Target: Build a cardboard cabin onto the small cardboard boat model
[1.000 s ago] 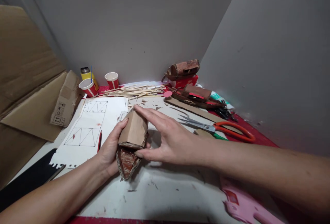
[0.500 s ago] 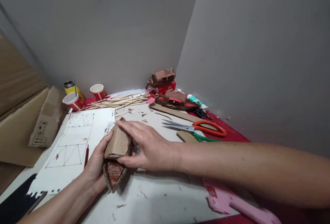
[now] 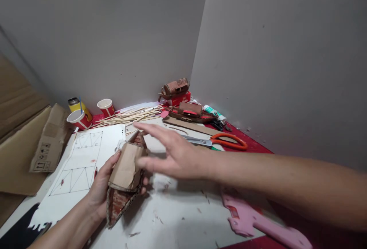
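A small cardboard model boat with a brown-painted hull and a bare, curved cardboard roof rests in my left hand. The thumb presses its left side, and fingertips show past the right side of the hull. My right hand is over the boat's right side, thumb and fingers spread, with nothing held. Its thumb tip overlaps the roof's edge; whether it touches I cannot tell. Scissors with orange and green handles lie behind my right wrist, partly hidden.
Two finished model boats sit at the back, beside wooden sticks and paper cups. A truss drawing lies left, near a cardboard box. A pink glue gun is at the front right.
My right hand has let go of the boat's roof and opened, moving right. My left hand has lowered and tilted the boat, so more of its hull shows. The view has turned slightly right.
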Tool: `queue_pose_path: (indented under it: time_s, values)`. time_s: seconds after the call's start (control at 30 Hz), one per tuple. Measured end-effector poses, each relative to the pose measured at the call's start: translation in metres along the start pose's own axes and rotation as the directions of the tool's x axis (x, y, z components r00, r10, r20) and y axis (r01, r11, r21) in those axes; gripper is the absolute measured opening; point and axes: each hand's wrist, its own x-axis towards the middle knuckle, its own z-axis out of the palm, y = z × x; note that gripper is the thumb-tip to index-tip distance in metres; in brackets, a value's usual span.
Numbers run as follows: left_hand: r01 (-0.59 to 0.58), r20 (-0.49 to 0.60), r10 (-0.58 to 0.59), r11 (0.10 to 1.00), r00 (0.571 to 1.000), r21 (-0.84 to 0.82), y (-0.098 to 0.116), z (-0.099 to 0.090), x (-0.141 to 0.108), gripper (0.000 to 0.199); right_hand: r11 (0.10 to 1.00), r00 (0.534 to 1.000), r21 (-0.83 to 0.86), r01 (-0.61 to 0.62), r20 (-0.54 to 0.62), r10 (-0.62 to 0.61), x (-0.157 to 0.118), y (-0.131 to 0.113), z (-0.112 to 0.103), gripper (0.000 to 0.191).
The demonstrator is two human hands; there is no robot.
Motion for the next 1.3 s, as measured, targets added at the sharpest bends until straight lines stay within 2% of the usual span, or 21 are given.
queue_pose_path:
  time_s: [0.07,0.1,0.13,0.23,0.3,0.4,0.47,0.6,0.7,0.8,0.9,0.97,1.07,1.2,1.3]
  values:
    - [0.052,0.124,-0.055,0.998,0.991,0.03,-0.001,-0.005,-0.001,0.049,0.995,0.993,0.036,-0.095,-0.064,0.097,0.002,0.008,-0.007,0.06]
    - [0.081,0.174,-0.086,0.996,0.981,0.039,-0.002,-0.006,-0.001,0.052,0.985,0.984,0.051,-0.162,-0.061,0.165,0.003,0.012,-0.008,0.055]
    - [0.113,0.214,-0.12,0.993,0.97,0.045,-0.003,-0.007,-0.001,0.055,0.973,0.974,0.064,-0.224,-0.028,0.226,0.004,0.015,-0.009,0.049]
    - [0.181,0.293,-0.189,0.982,0.937,0.055,-0.005,-0.011,-0.002,0.058,0.929,0.929,0.122,-0.35,0.168,0.328,0.009,0.019,-0.008,0.028]
    - [0.198,0.312,-0.209,0.978,0.927,0.068,-0.005,-0.012,-0.001,0.058,0.858,0.869,0.206,-0.47,0.281,0.408,0.011,0.016,-0.006,0.02]
    - [0.197,0.281,-0.214,0.976,0.936,0.089,-0.003,-0.012,-0.001,0.061,0.659,0.725,0.308,-0.686,0.365,0.584,0.013,0.012,-0.004,0.02]
    - [0.169,0.211,-0.185,0.981,0.96,0.091,0.0,-0.012,-0.001,0.066,0.563,0.654,0.332,-0.756,0.371,0.659,0.013,0.012,-0.005,0.022]
    - [0.028,0.085,-0.037,0.995,0.996,0.097,0.009,-0.014,0.002,0.07,0.468,0.574,0.358,-0.808,0.298,0.763,0.01,0.022,-0.01,0.024]
    - [-0.128,0.069,0.121,0.984,0.99,0.121,0.014,-0.017,0.007,0.063,0.425,0.528,0.365,-0.829,0.256,0.81,0.003,0.031,-0.016,0.023]
    - [-0.198,0.049,0.192,0.965,0.98,0.172,0.014,-0.017,0.012,0.057,0.398,0.497,0.36,-0.844,0.246,0.832,-0.005,0.037,-0.02,0.015]
    - [-0.255,-0.028,0.274,0.924,0.961,0.286,0.01,-0.015,0.013,0.042,0.377,0.47,0.328,-0.866,0.274,0.839,-0.011,0.04,-0.02,0.017]
    - [-0.282,-0.061,0.327,0.883,0.943,0.376,0.007,-0.014,0.013,0.04,0.374,0.459,0.298,-0.878,0.305,0.834,-0.014,0.043,-0.018,0.019]
    - [-0.301,-0.083,0.377,0.837,0.923,0.456,0.004,-0.015,0.014,0.04,0.391,0.459,0.251,-0.886,0.338,0.822,-0.018,0.047,-0.014,0.014]
    - [-0.28,-0.131,0.382,0.833,0.915,0.477,0.003,-0.014,0.014,0.041,0.434,0.467,0.172,-0.884,0.349,0.813,-0.024,0.051,-0.011,0.009]
    - [-0.262,-0.174,0.394,0.823,0.902,0.504,0.003,-0.012,0.015,0.048,0.493,0.494,0.094,-0.865,0.339,0.801,-0.026,0.051,-0.014,0.016]
